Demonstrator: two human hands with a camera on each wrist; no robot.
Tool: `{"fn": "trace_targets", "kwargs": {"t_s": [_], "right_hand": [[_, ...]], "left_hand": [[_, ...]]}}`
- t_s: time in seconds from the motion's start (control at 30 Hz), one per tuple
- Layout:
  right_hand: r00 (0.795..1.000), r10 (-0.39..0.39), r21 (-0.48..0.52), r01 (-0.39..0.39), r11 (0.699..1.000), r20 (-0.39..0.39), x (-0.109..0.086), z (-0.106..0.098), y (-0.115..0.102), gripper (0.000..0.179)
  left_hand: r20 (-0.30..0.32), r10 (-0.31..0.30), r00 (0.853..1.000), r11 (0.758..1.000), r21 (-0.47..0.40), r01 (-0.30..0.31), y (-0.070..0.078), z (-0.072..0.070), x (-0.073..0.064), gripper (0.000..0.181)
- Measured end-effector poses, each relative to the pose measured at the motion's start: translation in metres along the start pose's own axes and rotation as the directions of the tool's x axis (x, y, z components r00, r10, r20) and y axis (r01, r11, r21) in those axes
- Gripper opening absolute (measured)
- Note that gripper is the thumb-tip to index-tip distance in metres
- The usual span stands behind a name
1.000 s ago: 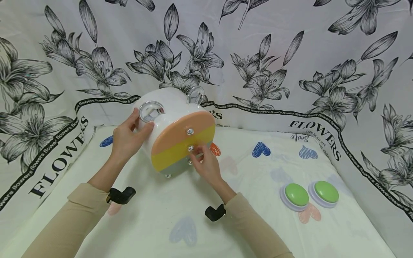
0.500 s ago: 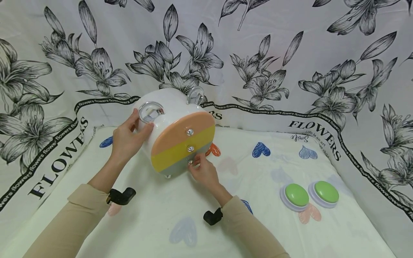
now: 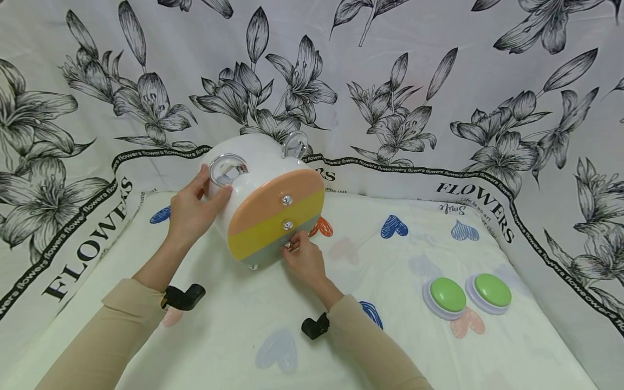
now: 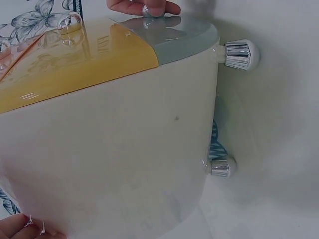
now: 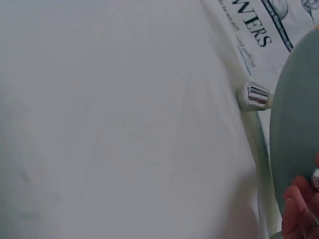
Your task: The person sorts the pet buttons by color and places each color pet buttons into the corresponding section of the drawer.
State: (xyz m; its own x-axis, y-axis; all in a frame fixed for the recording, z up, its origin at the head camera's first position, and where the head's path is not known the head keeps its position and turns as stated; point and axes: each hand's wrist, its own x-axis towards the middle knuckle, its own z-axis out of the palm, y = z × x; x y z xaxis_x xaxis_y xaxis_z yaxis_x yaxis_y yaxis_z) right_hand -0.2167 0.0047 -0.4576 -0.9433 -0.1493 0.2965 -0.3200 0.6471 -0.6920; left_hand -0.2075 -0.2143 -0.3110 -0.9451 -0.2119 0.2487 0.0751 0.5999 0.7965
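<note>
In the head view a glossy white rounded box [image 3: 248, 149] stands tilted, its front face striped orange, yellow and grey-green. Silver knobs run down the stripes, one on the orange band [image 3: 287, 200] and one on the yellow band [image 3: 288, 225]. My left hand [image 3: 192, 208] holds the box at its left side, thumb beside the clear ring-shaped ear [image 3: 228, 169]. With thumb and fingers, my right hand [image 3: 307, 261] pinches the lowest knob [image 4: 153, 12], on the grey-green band [image 4: 182, 40]. My fingers partly cover that knob. Silver feet [image 4: 239, 55] stick out from the box's underside.
Two green round push buttons with pale bases, a left one [image 3: 448, 294] and a right one [image 3: 493, 290], lie to the right on the heart-printed cloth [image 3: 390, 346]. Behind the box rises a white curtain [image 3: 370, 32] printed with lilies.
My right hand has moved down from beside the yellow band's knob to the lowest knob and now pinches it. The left hand and the box have stayed in place.
</note>
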Motion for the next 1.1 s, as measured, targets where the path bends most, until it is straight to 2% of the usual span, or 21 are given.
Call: {"fn": "trace_targets", "kwargs": {"t_s": [0.6,1.1], "right_hand": [[1.000,-0.005,-0.011,0.005,1.000,-0.008,0.003,-0.005,-0.001,0.020],[0.999,0.025,-0.026,-0.024,0.999,0.024,-0.008,-0.014,0.006,0.020]], "left_hand": [[0.002,-0.011,1.000,1.000,0.000,0.011,0.003,0.000,0.000,0.077],[0.006,-0.025,1.000,1.000,-0.004,0.025,0.002,-0.001,-0.001,0.077]]}}
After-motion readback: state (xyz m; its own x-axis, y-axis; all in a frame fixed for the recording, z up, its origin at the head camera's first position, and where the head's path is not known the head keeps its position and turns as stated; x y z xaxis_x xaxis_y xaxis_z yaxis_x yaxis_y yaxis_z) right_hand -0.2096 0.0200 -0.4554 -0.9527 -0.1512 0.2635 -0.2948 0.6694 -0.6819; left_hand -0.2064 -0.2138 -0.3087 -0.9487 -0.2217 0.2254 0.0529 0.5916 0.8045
